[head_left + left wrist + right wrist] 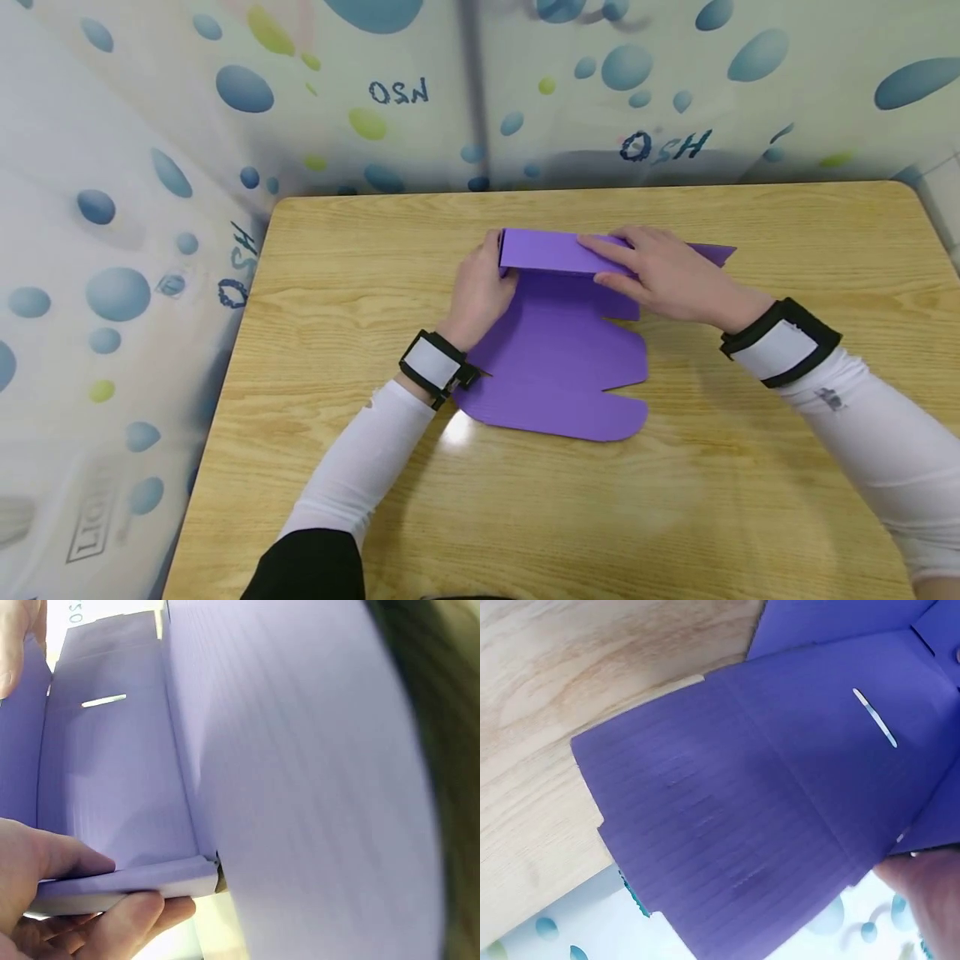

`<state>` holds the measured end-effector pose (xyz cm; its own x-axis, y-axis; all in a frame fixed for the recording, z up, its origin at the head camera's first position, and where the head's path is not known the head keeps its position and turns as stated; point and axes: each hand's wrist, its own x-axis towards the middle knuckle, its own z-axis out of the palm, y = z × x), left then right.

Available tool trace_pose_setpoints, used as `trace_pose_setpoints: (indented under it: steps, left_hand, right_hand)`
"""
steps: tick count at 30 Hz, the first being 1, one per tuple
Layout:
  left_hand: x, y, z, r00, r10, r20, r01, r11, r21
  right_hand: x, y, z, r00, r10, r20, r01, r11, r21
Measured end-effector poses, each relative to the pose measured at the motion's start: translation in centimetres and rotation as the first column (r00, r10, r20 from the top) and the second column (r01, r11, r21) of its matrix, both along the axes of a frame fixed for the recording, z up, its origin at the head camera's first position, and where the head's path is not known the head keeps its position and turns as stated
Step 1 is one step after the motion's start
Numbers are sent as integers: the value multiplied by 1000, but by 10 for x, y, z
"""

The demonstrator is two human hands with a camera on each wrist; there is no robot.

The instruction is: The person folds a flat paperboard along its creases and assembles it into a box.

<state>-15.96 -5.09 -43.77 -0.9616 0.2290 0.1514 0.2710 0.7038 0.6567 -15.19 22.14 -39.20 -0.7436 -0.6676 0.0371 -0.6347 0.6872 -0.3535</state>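
Note:
A partly folded purple cardboard box (555, 358) lies on the table, its broad notched lid panel spread toward the person. My left hand (483, 287) grips the box's left end; in the left wrist view, its thumb and fingers pinch the doubled short end wall (139, 881). Fingers of my right hand (663, 271) lie over the raised long panel (543, 250), with the thumb below its near edge. In the right wrist view, an unfolded end flap (705, 795) sticks out past a narrow slot, and part of the right hand (934, 892) shows at the side wall.
The box rests on a wood-grain table (337, 275). A white curtain (435, 142) with blue and green spots hangs behind the table's far edge and along its left side. Both wrists wear black straps (780, 342) over white sleeves.

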Motion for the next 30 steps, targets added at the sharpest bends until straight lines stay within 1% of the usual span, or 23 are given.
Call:
trace_pose_setpoints:
  steps: [3,5,9,13,17,22,25,27,30]
  left_hand:
    - [-2,0,2,1000,2,13,-2,1000,-5]
    - [-3,0,3,1000,14,27,-13,1000,-12]
    - [-5,-1,5,998,31,62,-29,999,-36]
    - [-8,-2,9,995,12,98,-7,999,-49]
    - [-10,-4,12,992,-16,125,22,999,-44]
    - [-12,-6,13,991,-45,127,49,998,-26]
    - [-12,-6,13,992,-53,117,56,998,-19]
    - [-12,-6,13,993,-49,109,51,998,-20]
    - [-12,-5,12,994,-21,107,24,999,-34]
  right_hand:
    - [-5,1,3,999,0,36,0,1000,-14]
    - [-8,1,5,998,2,64,-1,1000,-18]
    - [-12,0,8,995,5,100,-6,1000,2]
    - [-15,0,10,994,3,109,-5,1000,14]
    - [-16,-1,10,994,1,107,-2,1000,14]
    - [-17,-2,12,994,-10,109,7,1000,27]
    - [-16,-3,12,994,-16,108,12,999,34]
    - [-16,-4,12,994,-18,106,15,999,32]
    - [-16,-4,11,994,-19,104,17,1000,26]
